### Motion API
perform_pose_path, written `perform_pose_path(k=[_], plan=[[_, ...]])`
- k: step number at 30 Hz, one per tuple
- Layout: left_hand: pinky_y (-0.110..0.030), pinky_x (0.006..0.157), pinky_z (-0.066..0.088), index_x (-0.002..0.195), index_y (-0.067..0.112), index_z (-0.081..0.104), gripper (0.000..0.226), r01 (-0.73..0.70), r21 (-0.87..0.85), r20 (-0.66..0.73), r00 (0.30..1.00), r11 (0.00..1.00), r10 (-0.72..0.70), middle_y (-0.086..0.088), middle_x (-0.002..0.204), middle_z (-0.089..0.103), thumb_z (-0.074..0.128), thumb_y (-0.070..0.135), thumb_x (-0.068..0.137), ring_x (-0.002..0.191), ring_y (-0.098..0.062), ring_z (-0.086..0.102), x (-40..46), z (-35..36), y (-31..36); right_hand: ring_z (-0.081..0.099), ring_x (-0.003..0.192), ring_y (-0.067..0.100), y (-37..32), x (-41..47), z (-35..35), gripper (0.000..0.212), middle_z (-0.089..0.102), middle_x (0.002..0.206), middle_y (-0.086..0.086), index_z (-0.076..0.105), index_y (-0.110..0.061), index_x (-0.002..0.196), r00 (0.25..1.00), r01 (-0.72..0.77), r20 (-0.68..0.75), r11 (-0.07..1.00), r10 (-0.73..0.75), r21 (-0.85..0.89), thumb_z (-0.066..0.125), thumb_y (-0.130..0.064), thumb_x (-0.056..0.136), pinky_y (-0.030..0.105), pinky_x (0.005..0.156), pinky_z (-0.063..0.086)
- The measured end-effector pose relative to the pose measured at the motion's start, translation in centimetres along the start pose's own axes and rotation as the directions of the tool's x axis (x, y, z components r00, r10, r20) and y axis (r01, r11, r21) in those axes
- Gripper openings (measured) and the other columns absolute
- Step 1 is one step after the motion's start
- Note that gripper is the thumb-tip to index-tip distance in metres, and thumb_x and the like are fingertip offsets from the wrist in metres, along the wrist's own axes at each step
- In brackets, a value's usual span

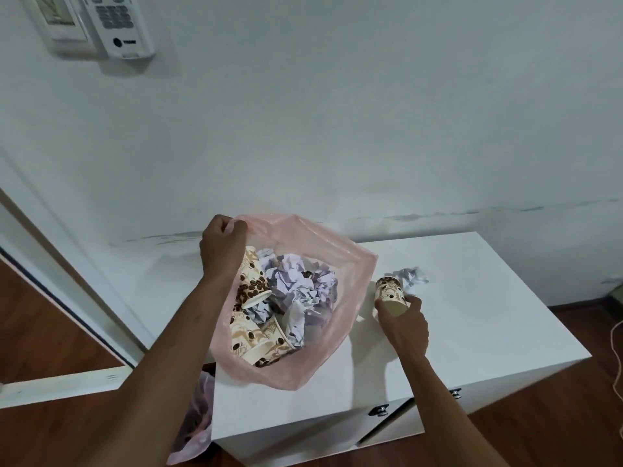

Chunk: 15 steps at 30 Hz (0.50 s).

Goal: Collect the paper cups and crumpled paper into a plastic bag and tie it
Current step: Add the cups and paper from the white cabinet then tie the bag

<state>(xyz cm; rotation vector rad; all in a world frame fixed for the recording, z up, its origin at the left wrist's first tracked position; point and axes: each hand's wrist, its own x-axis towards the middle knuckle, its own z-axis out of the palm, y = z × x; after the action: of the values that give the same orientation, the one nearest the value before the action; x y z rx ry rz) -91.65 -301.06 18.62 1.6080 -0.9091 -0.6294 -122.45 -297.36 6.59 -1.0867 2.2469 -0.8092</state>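
A pink plastic bag (350,264) lies open on the white cabinet top (488,298). Inside it are several coffee-bean paper cups (251,288) and crumpled white paper (303,284). My left hand (220,246) pinches the bag's far left rim and holds it up. To the right of the bag, my right hand (403,320) grips a paper cup (391,293) lying on its side on the cabinet. One crumpled paper ball (411,276) sits just behind that cup.
The cabinet stands against a white wall (371,112). Another pink bag (199,416) hangs at the cabinet's left side near the wooden floor (50,332). A white remote holder (118,25) is mounted high on the wall.
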Motion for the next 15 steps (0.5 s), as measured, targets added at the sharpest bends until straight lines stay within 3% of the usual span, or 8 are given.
perform_pose_path(k=[5, 7, 9, 11, 13, 15], plan=[[-0.031, 0.067, 0.042, 0.083, 0.008, 0.059, 0.021, 0.008, 0.001, -0.005, 1.000, 1.000, -0.008, -0.011, 0.087, 0.067, 0.054, 0.027, 0.077, 0.086, -0.029, 0.063, 0.3, -0.3, 0.1, 0.063, 0.087, 0.025, -3.7, -2.0, -2.5, 0.061, 0.062, 0.110, 0.013, 0.040, -0.021, 0.118, 0.997, 0.057, -0.070, 0.910, -0.031, 0.410, 0.074, -0.045, 0.073, 0.031, 0.072, 0.050], [-0.031, 0.066, 0.041, 0.084, 0.008, 0.060, 0.021, 0.012, 0.015, -0.008, 1.000, 1.000, -0.012, -0.008, 0.084, 0.066, 0.054, 0.027, 0.078, 0.080, -0.026, 0.060, 0.5, -0.5, 0.2, 0.064, 0.080, 0.014, -6.4, -3.3, -4.0, 0.056, 0.062, 0.109, 0.010, 0.039, -0.020, 0.116, 0.984, 0.171, -0.124, 0.839, -0.124, 0.516, 0.076, -0.036, 0.077, 0.023, 0.062, 0.047], [-0.030, 0.064, 0.039, 0.085, 0.008, 0.060, 0.020, 0.011, 0.029, -0.019, 1.000, 1.000, -0.010, -0.005, 0.080, 0.063, 0.055, 0.026, 0.079, 0.074, -0.021, 0.055, 0.7, -0.7, 0.4, 0.067, 0.078, 0.012, -9.1, -4.9, -5.5, 0.053, 0.064, 0.109, 0.007, 0.040, -0.020, 0.115, 0.946, 0.321, -0.162, 0.747, -0.280, 0.582, 0.078, -0.028, 0.078, 0.019, 0.062, 0.049], [-0.029, 0.063, 0.038, 0.084, 0.007, 0.060, 0.019, 0.003, 0.033, -0.040, 0.999, 0.999, -0.002, -0.003, 0.079, 0.061, 0.056, 0.025, 0.080, 0.072, -0.019, 0.052, 0.9, -0.8, 0.6, 0.068, 0.079, 0.011, -11.0, -6.6, -6.2, 0.056, 0.063, 0.109, 0.001, 0.043, -0.020, 0.115, 0.857, 0.486, -0.160, 0.663, -0.491, 0.569, 0.081, -0.023, 0.074, 0.018, 0.064, 0.052], [-0.029, 0.062, 0.038, 0.085, 0.007, 0.060, 0.018, -0.002, 0.031, -0.053, 0.999, 1.000, 0.004, -0.005, 0.081, 0.063, 0.056, 0.024, 0.081, 0.072, -0.019, 0.052, 1.1, -0.9, 0.8, 0.066, 0.082, 0.010, -11.8, -7.9, -5.6, 0.063, 0.059, 0.111, -0.004, 0.048, -0.020, 0.118, 0.716, 0.655, -0.106, 0.610, -0.690, 0.446, 0.084, -0.026, 0.067, 0.019, 0.066, 0.052], [-0.029, 0.063, 0.039, 0.086, 0.007, 0.060, 0.018, 0.000, 0.025, -0.060, 0.998, 1.000, 0.001, -0.007, 0.083, 0.064, 0.056, 0.024, 0.081, 0.075, -0.020, 0.054, 1.2, -1.0, 0.8, 0.062, 0.087, 0.006, -12.2, -8.6, -4.0, 0.073, 0.054, 0.115, -0.007, 0.048, -0.023, 0.125, 0.613, 0.746, 0.006, 0.581, -0.790, 0.325, 0.085, -0.032, 0.062, 0.017, 0.068, 0.051]])
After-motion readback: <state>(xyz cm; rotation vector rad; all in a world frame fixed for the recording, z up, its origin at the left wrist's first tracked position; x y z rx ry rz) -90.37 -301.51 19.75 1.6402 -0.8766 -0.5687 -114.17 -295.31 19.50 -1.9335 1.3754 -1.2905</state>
